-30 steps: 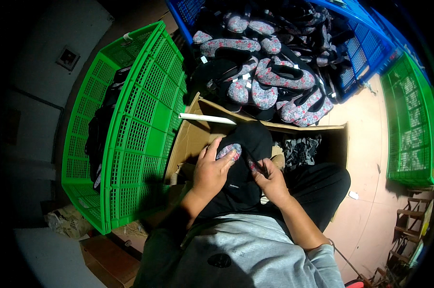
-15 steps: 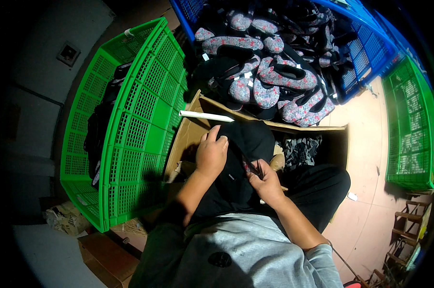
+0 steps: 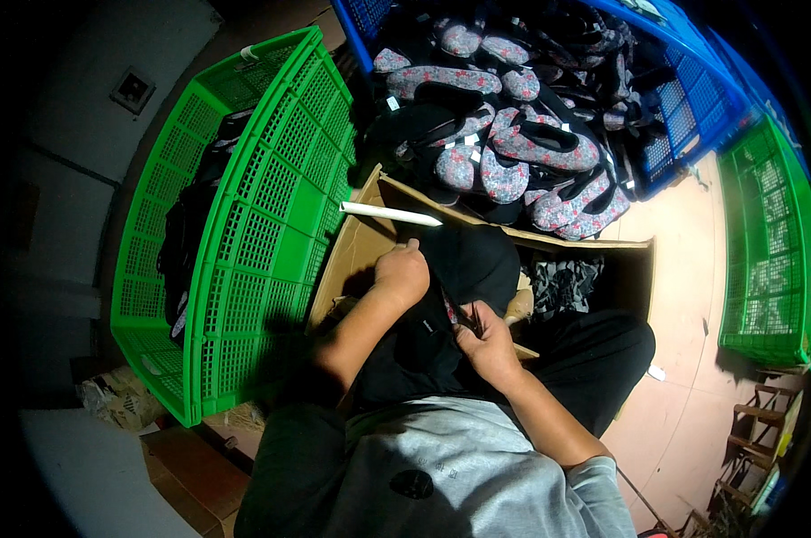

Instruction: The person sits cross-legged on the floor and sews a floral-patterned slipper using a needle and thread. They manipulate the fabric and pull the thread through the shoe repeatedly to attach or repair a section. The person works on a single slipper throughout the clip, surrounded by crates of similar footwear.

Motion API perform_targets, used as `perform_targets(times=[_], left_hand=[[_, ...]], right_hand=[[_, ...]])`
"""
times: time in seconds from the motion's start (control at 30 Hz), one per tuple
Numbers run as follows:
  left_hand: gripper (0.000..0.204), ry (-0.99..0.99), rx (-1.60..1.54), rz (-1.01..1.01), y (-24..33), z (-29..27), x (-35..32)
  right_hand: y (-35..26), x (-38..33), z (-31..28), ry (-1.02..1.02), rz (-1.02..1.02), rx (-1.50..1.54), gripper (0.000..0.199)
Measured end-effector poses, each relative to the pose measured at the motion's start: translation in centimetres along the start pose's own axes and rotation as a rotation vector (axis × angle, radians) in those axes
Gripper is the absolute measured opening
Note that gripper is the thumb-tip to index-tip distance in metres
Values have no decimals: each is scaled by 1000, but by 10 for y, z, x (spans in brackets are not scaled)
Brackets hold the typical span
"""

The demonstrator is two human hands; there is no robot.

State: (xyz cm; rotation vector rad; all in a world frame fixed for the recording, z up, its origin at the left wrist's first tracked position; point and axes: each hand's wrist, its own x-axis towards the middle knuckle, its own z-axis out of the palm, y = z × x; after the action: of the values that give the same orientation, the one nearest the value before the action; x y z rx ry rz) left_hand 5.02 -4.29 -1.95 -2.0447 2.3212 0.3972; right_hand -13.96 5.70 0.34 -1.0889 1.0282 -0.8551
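Note:
A black fabric shoe with a strip of reddish floral print and a small pale tag lies across my lap; against my black trousers its outline is hard to follow. My left hand is closed with curled fingers at its far left end. On its right side my right hand pinches the edge beside the floral strip. Just beyond my left hand, a white rod with a tapered tip juts over the open cardboard box. Patterned grey-and-black cloth shows inside the box, right of my knee.
A blue crate ahead is heaped with floral and black fabric shoes. At left stands a tilted green crate with dark items inside. Another green crate stands at right, near a rusty metal rack.
My left hand has rolled over, its fingers now curled in more. My right hand has shifted slightly left and down along the shoe's edge. The view has tilted a little.

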Motion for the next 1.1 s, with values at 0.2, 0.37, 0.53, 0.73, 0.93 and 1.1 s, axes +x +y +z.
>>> perform_targets(times=[0.2,0.37,0.53,0.73,0.93,1.1], left_hand=[[34,296,-171,184,-14,18,-3],[18,251,-72,331,-16,3,-26],[11,498,-76,366,-10,-25,-59],[18,452,-400,390,17,-82,-85],[25,150,-505,614,34,-93,-71],[29,4,-479,734,39,-84,-56]], right_hand=[[-5,-1,1,8,8,18,11],[4,-12,-3,61,13,54,9],[-2,-19,-8,206,-26,74,12],[-6,-26,-27,236,-101,-45,12],[-4,-32,-30,156,-382,-264,23],[-4,-34,-31,129,-414,-332,26]])
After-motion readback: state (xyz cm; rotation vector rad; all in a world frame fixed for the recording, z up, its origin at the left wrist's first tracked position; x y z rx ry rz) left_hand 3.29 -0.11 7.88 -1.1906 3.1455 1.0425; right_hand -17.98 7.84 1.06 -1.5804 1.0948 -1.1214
